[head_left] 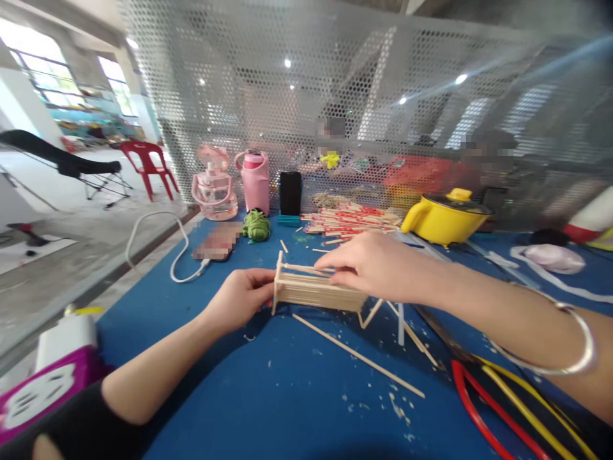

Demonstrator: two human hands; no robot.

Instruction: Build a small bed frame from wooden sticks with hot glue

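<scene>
A small frame built of thin wooden sticks (320,297) lies on its side on the blue table, with short legs at its left end. My left hand (242,295) pinches that left end between thumb and fingers. Reaching over the top from the right, my right hand (371,265) has its fingers closed on the upper side of the frame, by a stick along the top edge. Its fingertips partly hide what they grip. In front of the frame lies a loose wooden stick (359,356). Broken sticks (414,335) lie near the frame's right end.
Behind stand a pile of red-marked sticks (349,219), a yellow pot (445,220), a pink bottle (255,182), a clear pink jug (214,191) and a black phone (290,193). Red-and-yellow-handled tools (483,415) lie at front right. A perforated metal screen (268,83) closes the back.
</scene>
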